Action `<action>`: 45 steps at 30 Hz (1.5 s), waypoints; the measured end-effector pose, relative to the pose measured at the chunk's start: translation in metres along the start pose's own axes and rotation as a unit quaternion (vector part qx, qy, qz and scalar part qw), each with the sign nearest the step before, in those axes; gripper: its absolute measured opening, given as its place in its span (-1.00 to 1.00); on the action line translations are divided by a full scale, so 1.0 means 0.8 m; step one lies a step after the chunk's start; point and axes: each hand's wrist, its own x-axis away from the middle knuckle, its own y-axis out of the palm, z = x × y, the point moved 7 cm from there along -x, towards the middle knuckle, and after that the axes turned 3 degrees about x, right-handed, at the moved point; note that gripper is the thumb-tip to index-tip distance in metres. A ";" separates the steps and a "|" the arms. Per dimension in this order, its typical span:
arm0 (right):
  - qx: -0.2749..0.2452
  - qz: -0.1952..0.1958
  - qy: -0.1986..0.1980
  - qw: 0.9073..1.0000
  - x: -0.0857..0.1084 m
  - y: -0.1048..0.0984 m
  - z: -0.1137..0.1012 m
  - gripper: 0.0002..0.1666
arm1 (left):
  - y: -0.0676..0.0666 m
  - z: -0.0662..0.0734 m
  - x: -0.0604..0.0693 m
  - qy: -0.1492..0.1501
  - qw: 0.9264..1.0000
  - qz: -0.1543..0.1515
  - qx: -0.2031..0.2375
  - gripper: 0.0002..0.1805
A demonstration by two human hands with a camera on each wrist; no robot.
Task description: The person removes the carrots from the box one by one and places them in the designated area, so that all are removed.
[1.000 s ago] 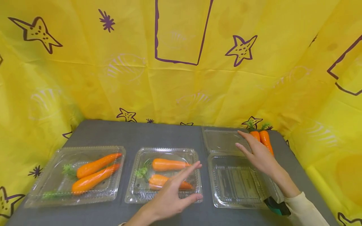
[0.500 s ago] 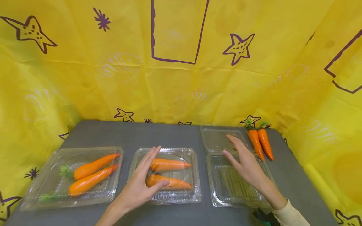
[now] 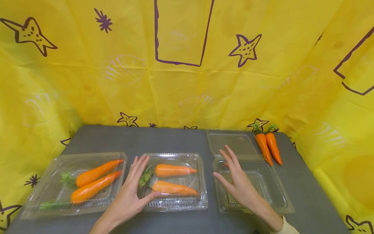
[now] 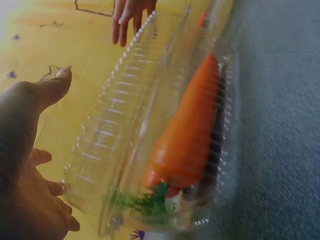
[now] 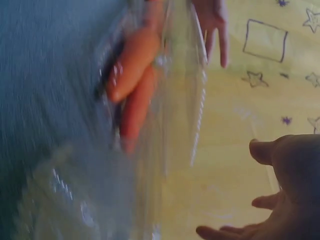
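Observation:
My left hand (image 3: 128, 191) hovers with straight fingers over the left side of the middle clear plastic clamshell box (image 3: 175, 206), holding nothing. This box is closed, and two carrots (image 3: 176, 170) with green tops show through its lid. In the left wrist view the thumb stands apart from the other fingers, beside the box and a carrot (image 4: 185, 130). My right hand (image 3: 239, 183), fingers spread and holding nothing, is over the left part of the right clamshell box (image 3: 277, 182). That box lies open with its lid (image 3: 230, 143) folded back and nothing inside.
Another closed clamshell box (image 3: 43, 191) with two carrots (image 3: 94, 187) lies at the left of the grey table (image 3: 169, 139). Two loose carrots (image 3: 274, 148) lie at the back right, beside the open lid. A yellow patterned cloth (image 3: 187, 87) surrounds the table's back and sides.
My left hand has moved left across the middle box, uncovering its carrots. My right hand has moved left and slightly down, away from the loose carrots. The boxes have stayed in place.

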 end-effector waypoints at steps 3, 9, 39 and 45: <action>-0.013 -0.005 0.004 1.000 0.003 0.015 -0.007 -0.06 | 0.000 -0.008 0.004 -0.010 1.000 0.001 0.001 0.18; -0.033 -0.024 -0.018 0.999 0.015 0.040 -0.027 -0.02 | 0.001 -0.021 0.014 -0.026 1.000 0.003 0.009 0.26; -0.107 -0.070 0.080 0.989 0.044 0.109 -0.039 0.36 | 0.020 -0.034 0.038 -0.172 0.985 0.015 -0.003 0.42; -0.096 -0.056 0.091 0.990 0.046 0.112 -0.037 0.41 | 0.023 -0.036 0.046 -0.133 0.990 0.032 0.013 0.49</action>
